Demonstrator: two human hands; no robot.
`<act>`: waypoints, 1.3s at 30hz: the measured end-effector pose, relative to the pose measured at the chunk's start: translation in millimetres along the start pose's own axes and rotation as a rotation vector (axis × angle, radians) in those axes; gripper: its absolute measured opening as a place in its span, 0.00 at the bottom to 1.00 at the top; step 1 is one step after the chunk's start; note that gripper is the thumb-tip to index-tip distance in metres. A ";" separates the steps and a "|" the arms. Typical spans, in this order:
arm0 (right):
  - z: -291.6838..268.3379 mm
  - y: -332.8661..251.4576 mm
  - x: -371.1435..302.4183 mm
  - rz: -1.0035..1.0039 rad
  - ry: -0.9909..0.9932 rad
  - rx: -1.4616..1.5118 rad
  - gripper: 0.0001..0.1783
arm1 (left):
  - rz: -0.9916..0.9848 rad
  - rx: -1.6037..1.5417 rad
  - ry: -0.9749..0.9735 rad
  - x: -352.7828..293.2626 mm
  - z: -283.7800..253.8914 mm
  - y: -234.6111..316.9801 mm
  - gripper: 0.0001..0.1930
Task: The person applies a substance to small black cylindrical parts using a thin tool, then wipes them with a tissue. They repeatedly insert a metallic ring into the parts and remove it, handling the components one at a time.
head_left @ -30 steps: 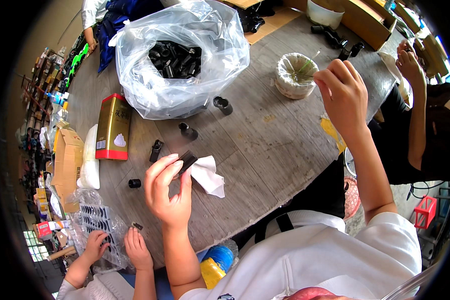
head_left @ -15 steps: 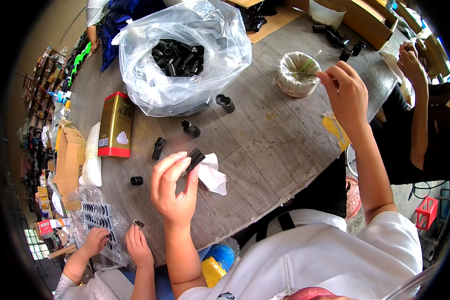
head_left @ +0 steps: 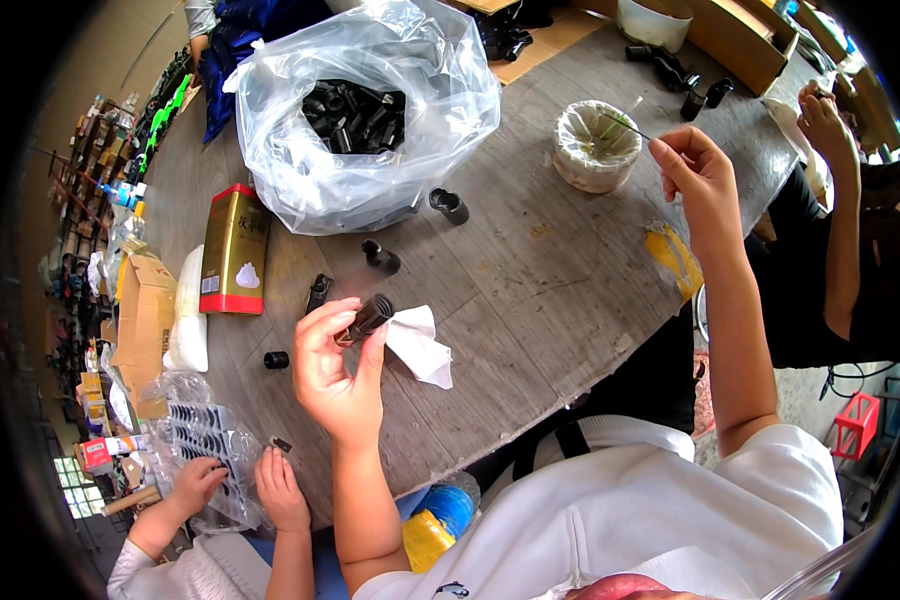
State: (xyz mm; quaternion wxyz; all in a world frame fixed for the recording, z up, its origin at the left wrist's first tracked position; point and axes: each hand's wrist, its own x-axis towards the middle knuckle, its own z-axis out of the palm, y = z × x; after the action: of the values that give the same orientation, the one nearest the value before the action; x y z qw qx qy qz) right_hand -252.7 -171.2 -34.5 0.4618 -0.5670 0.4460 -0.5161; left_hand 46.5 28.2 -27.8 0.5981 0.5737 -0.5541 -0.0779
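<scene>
Between the thumb and fingers of my left hand [head_left: 338, 385] is a short black cylindrical part [head_left: 368, 318], tilted with its round end up. A crumpled white tissue [head_left: 420, 347] shows just beyond that hand; whether it touches the fingers I cannot tell. My right hand [head_left: 703, 180] pinches a thin dark stick [head_left: 627, 127], which points left over a small plastic-lined tub [head_left: 592, 178]. Several black parts stand or lie on the table near my left hand, among them one upright piece [head_left: 450, 206], another [head_left: 381, 257] and a small ring-like one [head_left: 276, 360].
A large clear plastic bag [head_left: 450, 90] of black parts stands on the grey table [head_left: 530, 330]. Left of it is a gold and red tin [head_left: 235, 250]. A co-worker's hands [head_left: 282, 490] are at lower left by a sheet of small dark pieces [head_left: 200, 440]; another person [head_left: 850, 250] sits at right.
My right hand has drawn back to the right from the tub, with more of the stick now showing. My left hand has shifted slightly left and turned the black part so its round end shows.
</scene>
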 end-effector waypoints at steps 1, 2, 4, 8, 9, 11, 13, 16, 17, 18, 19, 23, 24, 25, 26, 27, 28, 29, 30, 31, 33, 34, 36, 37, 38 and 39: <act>-0.5 -1.4 -0.1 0.027 -0.008 0.028 0.10 | -0.074 -0.097 0.032 -1.6 2.2 1.4 0.19; -0.5 -2.5 -0.1 0.056 -0.015 0.056 0.10 | -0.149 -0.194 0.062 -2.3 3.9 2.2 0.20; -1.9 -2.6 0.7 0.111 -0.027 0.088 0.10 | -0.239 -0.298 0.026 -0.5 3.5 9.6 0.19; -4.8 -5.0 1.4 0.139 -0.028 0.073 0.10 | -0.428 -0.523 -0.050 4.5 9.7 27.5 0.20; -4.7 -5.1 0.9 0.130 -0.024 0.067 0.10 | -0.483 -0.596 -0.068 4.6 11.8 29.8 0.20; -2.0 -3.0 0.2 0.079 -0.001 0.068 0.08 | -0.572 -0.702 -0.092 3.0 19.0 33.5 0.20; 1.6 -2.9 -2.8 0.018 0.019 0.094 0.07 | -0.636 -0.823 -0.172 5.3 25.6 36.4 0.20; 11.5 -13.3 -16.0 -0.071 0.005 0.196 0.06 | -0.760 -0.911 -0.157 10.0 35.3 36.9 0.21; 12.7 -17.6 -22.0 -0.098 0.013 0.196 0.06 | -0.812 -0.976 -0.149 12.3 41.8 36.3 0.21; 19.6 -23.7 -29.3 -0.144 0.002 0.214 0.05 | -0.833 -1.015 -0.143 14.3 44.3 38.5 0.21; 26.7 -28.8 -36.6 -0.189 -0.007 0.233 0.04 | -0.853 -1.055 -0.138 15.7 46.5 41.1 0.21; 39.9 -39.7 -58.4 -0.458 -0.116 0.119 0.06 | -0.896 -1.073 -0.103 14.1 57.7 41.5 0.19; 46.3 -44.0 -64.5 -0.506 -0.130 0.082 0.07 | -0.879 -1.053 -0.125 12.7 57.0 41.0 0.20; 50.6 -45.7 -67.5 -0.555 -0.144 0.046 0.08 | -0.863 -1.032 -0.147 11.2 55.8 40.7 0.20; 52.5 -43.9 -67.0 -0.654 -0.173 -0.024 0.10 | -0.845 -1.010 -0.174 10.2 54.9 40.0 0.20; 55.1 -44.4 -68.1 -0.672 -0.196 -0.039 0.10 | -0.848 -1.002 -0.168 9.0 54.0 39.3 0.20; 59.2 -45.9 -69.9 -0.690 -0.219 -0.054 0.09 | -0.852 -0.993 -0.163 7.5 53.0 38.8 0.21; 63.9 -47.9 -71.3 -0.709 -0.244 -0.068 0.09 | -0.855 -0.984 -0.156 6.4 51.7 38.6 0.21; 69.2 -49.2 -72.1 -0.724 -0.238 -0.066 0.10 | -0.844 -1.003 -0.165 5.6 50.3 38.7 0.21; 72.8 -50.0 -72.7 -0.729 -0.238 -0.060 0.10 | -0.833 -1.022 -0.173 5.0 48.7 39.1 0.22; 77.7 -51.9 -73.1 -0.743 -0.239 -0.055 0.11 | -0.817 -1.027 -0.189 3.7 46.8 40.2 0.22; 79.3 -52.6 -73.1 -0.740 -0.248 -0.052 0.11 | -0.815 -1.009 -0.196 3.2 46.3 41.6 0.22; 81.8 -52.9 -72.8 -0.731 -0.267 -0.045 0.11 | -0.810 -0.991 -0.206 3.7 46.3 43.6 0.22; 83.2 -53.2 -72.8 -0.731 -0.270 -0.050 0.11 | -0.806 -0.992 -0.209 4.2 46.4 44.3 0.22; 84.8 -53.4 -73.3 -0.729 -0.272 -0.053 0.11 | -0.803 -0.991 -0.212 4.3 46.0 45.0 0.22; 86.0 -53.3 -73.6 -0.727 -0.274 -0.056 0.11 | -0.804 -0.994 -0.213 4.1 45.7 45.1 0.22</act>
State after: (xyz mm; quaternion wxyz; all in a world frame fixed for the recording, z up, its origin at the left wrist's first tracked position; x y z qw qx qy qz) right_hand -170.5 -84.0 1.7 0.2884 -0.7642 0.1640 -0.5532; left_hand -10.9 12.6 -3.0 0.6581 0.3803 -0.2503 -0.5997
